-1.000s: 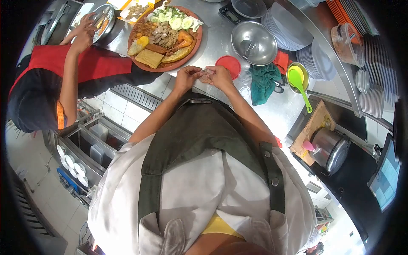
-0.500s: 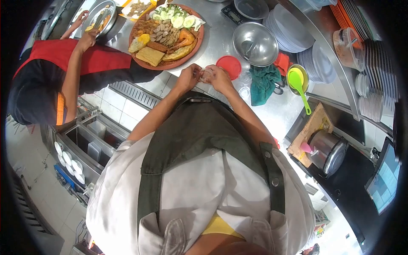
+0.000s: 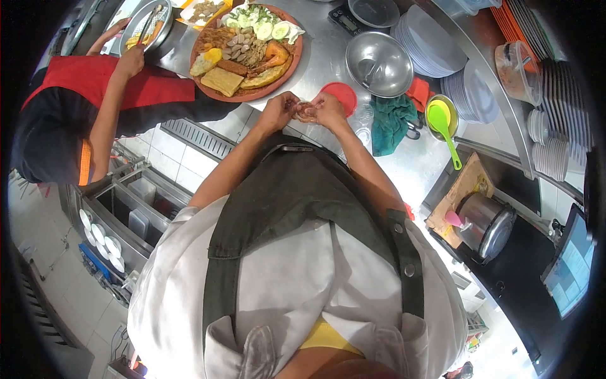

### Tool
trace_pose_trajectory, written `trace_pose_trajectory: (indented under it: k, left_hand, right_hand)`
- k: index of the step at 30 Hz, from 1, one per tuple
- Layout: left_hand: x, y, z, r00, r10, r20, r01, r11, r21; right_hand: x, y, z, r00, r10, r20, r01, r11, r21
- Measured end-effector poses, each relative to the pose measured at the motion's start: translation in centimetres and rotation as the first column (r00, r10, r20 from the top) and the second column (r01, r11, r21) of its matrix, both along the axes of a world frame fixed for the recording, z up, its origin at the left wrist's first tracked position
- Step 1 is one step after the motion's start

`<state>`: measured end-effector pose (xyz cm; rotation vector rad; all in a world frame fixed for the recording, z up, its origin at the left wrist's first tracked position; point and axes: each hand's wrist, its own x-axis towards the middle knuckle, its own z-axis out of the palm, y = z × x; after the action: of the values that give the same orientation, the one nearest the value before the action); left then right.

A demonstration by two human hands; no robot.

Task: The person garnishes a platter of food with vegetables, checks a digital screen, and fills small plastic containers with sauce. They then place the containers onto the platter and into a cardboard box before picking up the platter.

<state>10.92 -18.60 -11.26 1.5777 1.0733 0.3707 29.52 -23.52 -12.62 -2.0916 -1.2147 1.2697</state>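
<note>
My left hand [image 3: 279,113] and my right hand [image 3: 329,110] meet at the counter's near edge, their fingers closed on opposite sides of a small clear plastic cup [image 3: 305,112]. Something brownish shows through it; whether a lid is on it I cannot tell. Just beyond my right hand lies a round red lid [image 3: 341,96]. Up and left of my hands stands a large clay platter [image 3: 257,95] loaded with rice, noodles, fried pieces, egg and sliced cucumber.
A steel bowl [image 3: 394,60], a green cloth [image 3: 390,126] and a lime-green spoon [image 3: 444,129] lie to the right. White plates [image 3: 435,41] are stacked behind. At left, a co-worker in a red apron [image 3: 151,85] works with tongs [image 3: 147,26] in a metal bowl [image 3: 165,36].
My hands stay almost in place, and the cup between them shows a slightly different angle. The co-worker's hand and tongs have shifted over the metal bowl.
</note>
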Motion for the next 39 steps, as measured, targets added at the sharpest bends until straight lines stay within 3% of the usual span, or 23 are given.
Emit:
trace_pose_trajectory:
  k: [2, 6, 9, 11, 14, 17, 21, 23, 26, 29, 33, 39]
  left_hand:
    - [-0.2, 0.2, 0.0, 0.999, -0.05, -0.017, 0.05, 0.999, -0.004]
    - [0.0, 1.4, 0.8, 0.991, -0.131, -0.037, 0.128, 0.99, -0.062]
    - [0.3, 1.8, 0.8, 0.977, -0.175, -0.12, 0.184, 0.98, 0.076]
    - [0.4, 1.7, 0.3, 0.988, -0.144, -0.057, 0.146, 0.988, 0.043]
    - [0.6, 1.4, 0.1, 0.99, -0.126, -0.07, 0.13, 0.99, 0.059]
    - [0.6, 0.9, 0.2, 0.991, -0.095, -0.094, 0.114, 0.97, 0.215]
    - [0.5, 0.8, 0.1, 0.993, -0.076, -0.091, 0.1, 0.949, 0.299]
    - [0.4, 0.7, 0.3, 0.993, -0.06, -0.1, 0.078, 0.978, 0.195]
    - [0.1, 1.1, -0.5, 0.994, -0.101, -0.05, 0.105, 0.991, 0.085]
    - [-0.5, 1.4, -0.7, 0.989, -0.144, 0.02, 0.144, 0.99, 0.001]
    - [-0.6, 1.4, 0.1, 0.989, -0.125, 0.074, 0.133, 0.986, -0.099]
    - [-0.6, 1.1, -0.3, 0.994, -0.101, 0.051, 0.104, 0.993, -0.06]
  right_hand:
    - [0.2, 0.1, -2.5, 0.998, -0.036, -0.052, 0.034, 0.998, -0.043]
    - [0.3, 0.4, -0.9, 0.997, -0.008, -0.073, 0.007, 1.0, -0.022]
    - [0.6, 0.5, 0.5, 0.99, -0.049, -0.136, 0.036, 0.995, -0.094]
    - [0.9, 0.6, 0.0, 0.983, -0.067, -0.17, 0.049, 0.993, -0.105]
    - [0.6, 0.7, 1.7, 0.998, -0.026, -0.058, 0.019, 0.992, -0.121]
    - [-0.2, 0.1, 2.2, 0.993, 0.045, 0.111, -0.059, 0.99, 0.127]
    - [-0.5, -0.3, 1.5, 0.997, -0.024, -0.071, 0.028, 0.998, 0.048]
    - [-0.4, -0.4, 1.7, 0.976, -0.049, -0.212, 0.036, 0.997, -0.066]
    - [-0.9, -0.6, 2.1, 1.0, 0.019, -0.008, -0.019, 0.999, 0.044]
    - [-1.0, -0.5, 3.5, 0.998, 0.038, 0.059, -0.041, 0.997, 0.06]
    - [-0.8, -0.3, 1.8, 1.0, 0.022, -0.005, -0.022, 0.999, 0.044]
    - [-0.6, -0.3, -0.5, 0.989, -0.062, -0.134, 0.062, 0.998, -0.001]
